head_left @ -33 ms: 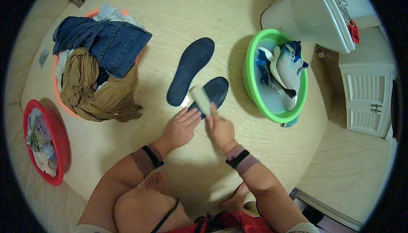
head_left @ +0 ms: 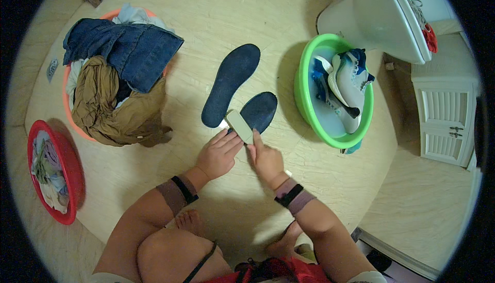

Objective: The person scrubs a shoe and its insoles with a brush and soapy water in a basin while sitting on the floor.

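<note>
1. Two insoles (head_left: 230,84), one brush (head_left: 240,126), three basins: green (head_left: 300,89), orange (head_left: 67,97) and red (head_left: 73,180).
2. The insoles lie on the floor (head_left: 289,205) ahead of the person, one far left, the other nearer and to the right; both are dark blue with a fabric-like top.
3. The brush, a pale block with rounded corners, is over the nearer insole; its bristles are hidden.
4. The right hand (head_left: 267,160) grips the brush's near end, fingers curled around it; the left hand (head_left: 216,155) has its fingers straight and close together, at the insole's near end.
5. Green, right: cloudy water and white-and-blue shoes (head_left: 351,84).
6. Orange, far left: jeans (head_left: 124,51), a brown garment (head_left: 103,105), pale cloth (head_left: 135,14).
7. Red, near left: pale mixed laundry (head_left: 50,167).
</note>
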The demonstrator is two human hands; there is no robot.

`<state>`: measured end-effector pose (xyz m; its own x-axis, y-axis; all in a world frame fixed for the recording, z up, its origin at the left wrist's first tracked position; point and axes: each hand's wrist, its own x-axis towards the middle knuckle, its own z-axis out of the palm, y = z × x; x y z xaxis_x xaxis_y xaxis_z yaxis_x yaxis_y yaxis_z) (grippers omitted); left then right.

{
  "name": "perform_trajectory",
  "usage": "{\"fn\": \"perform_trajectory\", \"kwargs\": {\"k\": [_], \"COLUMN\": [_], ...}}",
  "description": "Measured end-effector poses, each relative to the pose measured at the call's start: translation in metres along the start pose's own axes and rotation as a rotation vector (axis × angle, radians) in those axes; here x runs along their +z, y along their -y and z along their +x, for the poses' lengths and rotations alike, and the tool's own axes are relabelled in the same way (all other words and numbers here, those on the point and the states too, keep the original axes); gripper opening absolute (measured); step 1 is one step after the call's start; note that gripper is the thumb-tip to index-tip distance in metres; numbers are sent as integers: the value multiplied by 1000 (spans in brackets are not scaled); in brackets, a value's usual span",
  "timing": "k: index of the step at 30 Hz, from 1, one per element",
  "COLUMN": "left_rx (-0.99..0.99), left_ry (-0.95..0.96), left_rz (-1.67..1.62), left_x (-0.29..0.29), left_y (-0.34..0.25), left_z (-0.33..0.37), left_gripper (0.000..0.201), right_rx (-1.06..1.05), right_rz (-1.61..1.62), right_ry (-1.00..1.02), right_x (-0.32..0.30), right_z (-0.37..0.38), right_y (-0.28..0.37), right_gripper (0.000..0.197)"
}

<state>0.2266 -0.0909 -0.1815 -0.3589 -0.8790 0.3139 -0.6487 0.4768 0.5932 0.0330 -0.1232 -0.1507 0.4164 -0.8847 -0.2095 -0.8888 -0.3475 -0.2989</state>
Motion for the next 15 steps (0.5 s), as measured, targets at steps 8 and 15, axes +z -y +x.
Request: {"fn": "perform_trajectory", "kwargs": {"k": [8, 15], "left_rx": [55, 13], "left_ry": [69, 13], "left_rz": [-10, 11], "left_x": [5, -4], "left_y": [4, -5], "left_z": [1, 3], "left_gripper": [46, 36], "right_rx": [265, 281], "right_rz": [19, -50], "right_ry": [-111, 58], "right_x": [-18, -13], "right_z": [50, 33], "right_y": [-36, -21], "right_gripper": [41, 47]}}
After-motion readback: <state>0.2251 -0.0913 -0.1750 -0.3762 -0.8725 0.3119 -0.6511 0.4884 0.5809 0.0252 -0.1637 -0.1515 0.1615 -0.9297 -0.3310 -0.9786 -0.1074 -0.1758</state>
